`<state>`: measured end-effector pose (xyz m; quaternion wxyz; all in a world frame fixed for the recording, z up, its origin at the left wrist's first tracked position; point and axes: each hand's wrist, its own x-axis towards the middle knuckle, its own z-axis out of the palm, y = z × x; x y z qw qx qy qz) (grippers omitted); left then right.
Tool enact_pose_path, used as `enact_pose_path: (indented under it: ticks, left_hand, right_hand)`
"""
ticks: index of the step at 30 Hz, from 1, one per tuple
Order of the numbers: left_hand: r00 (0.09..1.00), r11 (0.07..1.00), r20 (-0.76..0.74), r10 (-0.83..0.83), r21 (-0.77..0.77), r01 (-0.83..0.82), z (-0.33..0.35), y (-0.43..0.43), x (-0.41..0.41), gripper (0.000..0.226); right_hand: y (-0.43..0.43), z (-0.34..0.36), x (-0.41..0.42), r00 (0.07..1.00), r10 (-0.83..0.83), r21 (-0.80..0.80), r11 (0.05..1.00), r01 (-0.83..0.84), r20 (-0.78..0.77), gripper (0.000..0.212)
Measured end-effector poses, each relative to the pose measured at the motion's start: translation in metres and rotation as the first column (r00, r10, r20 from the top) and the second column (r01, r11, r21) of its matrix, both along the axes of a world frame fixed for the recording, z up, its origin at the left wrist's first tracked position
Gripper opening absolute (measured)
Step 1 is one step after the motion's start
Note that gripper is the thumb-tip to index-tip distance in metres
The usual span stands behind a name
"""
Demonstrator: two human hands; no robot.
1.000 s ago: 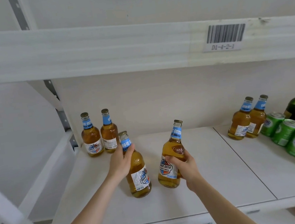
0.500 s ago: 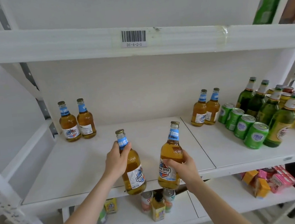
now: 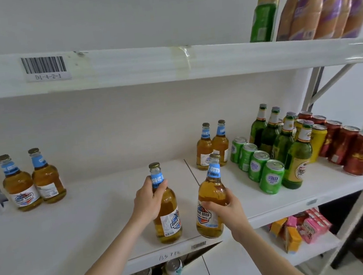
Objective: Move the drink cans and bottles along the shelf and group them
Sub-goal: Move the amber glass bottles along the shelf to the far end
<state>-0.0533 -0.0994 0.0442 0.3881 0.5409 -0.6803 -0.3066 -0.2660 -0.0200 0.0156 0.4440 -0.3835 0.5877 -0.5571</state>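
Near the front edge of the shelf (image 3: 73,228), head view: my left hand (image 3: 149,199) curls round the shoulder of one amber bottle (image 3: 170,220), and my right hand (image 3: 225,207) wraps the belly of a second bottle (image 3: 211,188), which is tilted. Full glass, I judge: heavy, rigid, slick, breakable. Body grips beat the neck; set them gently beside the matching pair (image 3: 211,147).

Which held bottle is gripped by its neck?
The left hand's bottle, held at its blue neck label; the right hand holds the other bottle's body.

Left hand (image 3: 148,200) grips 1 bottle (image 3: 166,211); right hand (image 3: 225,207) another (image 3: 209,204).
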Motion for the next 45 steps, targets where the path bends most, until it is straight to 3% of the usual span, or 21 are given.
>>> enact_pose_path:
  ticks: [8, 17, 29, 45]
  left_hand:
    - [1.000, 1.000, 0.010, -0.028, 0.011, 0.028, 0.002, -0.017, -0.090, 0.032]
    - [0.997, 0.997, -0.022, 0.072, 0.020, -0.071, -0.003, -0.006, -0.167, 0.032]
    - [0.994, 0.994, 0.013, 0.107, -0.019, -0.106, 0.001, -0.063, -0.198, 0.041]
    - [0.998, 0.997, -0.058, 0.037, -0.066, -0.041, -0.023, -0.145, -0.221, 0.028]
  right_hand:
    - [-0.014, 0.003, -0.088, 1.000, 0.001, 0.013, 1.000, -0.001, 0.000, 0.056]
    - [-0.028, -0.001, -0.167, 0.998, 0.060, 0.009, 0.998, -0.060, -0.026, 0.066]
    - [-0.096, -0.009, -0.177, 0.999, 0.045, -0.058, 0.997, -0.047, -0.030, 0.075]
    - [-0.177, -0.025, -0.179, 1.000, 0.012, -0.121, 0.993, -0.013, -0.008, 0.072]
